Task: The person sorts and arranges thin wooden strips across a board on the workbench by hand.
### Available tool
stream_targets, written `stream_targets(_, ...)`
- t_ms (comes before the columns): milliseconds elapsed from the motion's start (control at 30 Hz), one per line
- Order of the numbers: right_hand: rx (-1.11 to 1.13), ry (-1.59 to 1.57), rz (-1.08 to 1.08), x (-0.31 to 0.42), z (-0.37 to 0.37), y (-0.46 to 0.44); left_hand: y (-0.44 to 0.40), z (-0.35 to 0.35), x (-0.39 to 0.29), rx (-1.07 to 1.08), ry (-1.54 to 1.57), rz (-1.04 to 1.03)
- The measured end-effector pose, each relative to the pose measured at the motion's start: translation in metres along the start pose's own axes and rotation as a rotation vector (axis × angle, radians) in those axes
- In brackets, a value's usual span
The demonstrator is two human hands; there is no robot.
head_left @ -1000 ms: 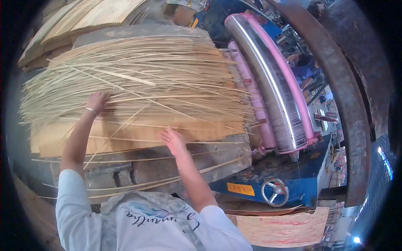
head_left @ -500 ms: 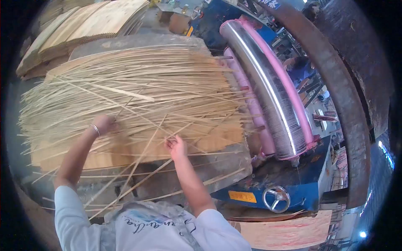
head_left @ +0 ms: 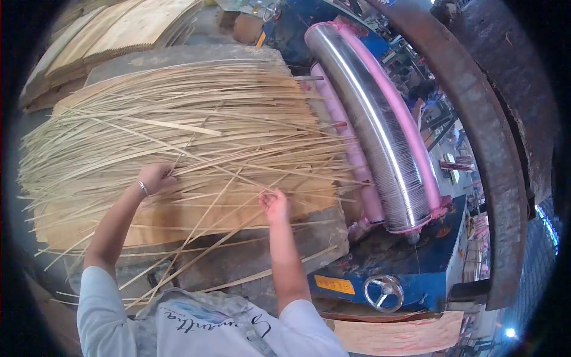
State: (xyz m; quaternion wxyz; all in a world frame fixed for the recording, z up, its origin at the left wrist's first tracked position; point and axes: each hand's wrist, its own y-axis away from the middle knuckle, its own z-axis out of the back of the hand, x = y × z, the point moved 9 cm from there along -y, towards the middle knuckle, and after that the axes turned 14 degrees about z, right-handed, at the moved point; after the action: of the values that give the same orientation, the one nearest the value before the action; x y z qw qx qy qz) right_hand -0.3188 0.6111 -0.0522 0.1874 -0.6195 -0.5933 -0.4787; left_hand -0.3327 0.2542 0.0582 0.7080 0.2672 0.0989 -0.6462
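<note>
A wide heap of thin wooden strips [head_left: 178, 110] lies spread over sheets of wood veneer [head_left: 119, 223] in front of me. My left hand [head_left: 157, 178], with a bracelet at the wrist, is closed at the near side of the heap, and a thin strip rises from its fingers. My right hand [head_left: 275, 206] is palm up, its fingers loosely bent and apart. Long strips cross one another beside it, close to the fingertips; whether they touch is unclear. Several strips [head_left: 196, 241] stick out over the near edge toward my body.
To the right stands a blue machine with a shiny metal roller [head_left: 380, 128], pink rollers and a handwheel [head_left: 383, 294]. Stacked veneer sheets [head_left: 113, 35] are at the back left. A pink-stained sheet [head_left: 398, 333] lies at the lower right. A curved rusty beam [head_left: 476, 89] arches along the right.
Both hands have shifted to the right over the strips. My left hand, blurred before, now shows plainly closed. The view has moved slightly, so the heap and machine sit further left.
</note>
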Motion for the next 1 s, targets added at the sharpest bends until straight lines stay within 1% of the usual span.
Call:
stream_targets(67,0.018,0.033,-0.057,-0.012,0.004,0.014,0.000,-0.003,0.005,0.019,0.021,-0.010)
stream_targets(167,0.024,0.080,-0.099,-0.017,0.003,0.027,0.000,-0.004,0.019,0.083,0.092,0.129)
stream_targets(267,0.038,0.073,-0.135,-0.025,0.000,0.031,-0.001,0.000,0.027,0.027,0.039,0.120)
stream_targets(367,0.029,0.020,-0.144,-0.033,-0.010,0.029,0.003,0.009,0.025,0.024,-0.065,0.131)
stream_targets(467,0.041,-0.061,-0.169,-0.041,-0.041,0.030,-0.001,0.017,0.030,-0.177,-0.034,-0.007)
stream_targets(533,0.009,-0.102,-0.193,-0.047,-0.066,0.032,-0.002,0.019,0.025,-0.399,-0.125,-0.089)
stream_targets(567,-0.002,-0.093,-0.168,-0.052,-0.072,0.026,0.000,0.021,0.023,-0.510,-0.171,-0.128)
stream_targets(633,-0.013,-0.079,-0.115,-0.056,-0.089,0.016,0.003,0.005,0.009,-0.389,-0.211,-0.181)
stream_targets(667,-0.001,-0.073,-0.122,-0.059,-0.094,0.014,0.002,0.000,0.001,-0.329,-0.232,-0.209)
stream_targets(767,0.000,-0.025,-0.138,-0.064,-0.100,0.012,0.002,0.002,0.000,-0.077,-0.128,-0.020)
stream_targets(800,0.023,-0.015,-0.072,-0.055,-0.103,0.013,0.007,0.020,-0.006,-0.203,-0.154,-0.072)
stream_targets(867,0.059,0.005,0.058,-0.034,-0.099,0.023,0.019,0.051,-0.021,-0.194,-0.096,-0.080)
stream_targets(933,-0.219,-0.218,0.021,-0.059,-0.040,-0.001,0.031,0.070,-0.028,-0.213,0.019,-0.107)
stream_targets(967,-0.356,-0.325,0.002,-0.068,-0.017,-0.009,0.033,0.071,-0.030,-0.231,-0.025,-0.094)
stream_targets(1000,-0.284,-0.228,-0.001,-0.058,-0.021,-0.008,0.034,0.072,-0.035,-0.253,-0.070,-0.085)
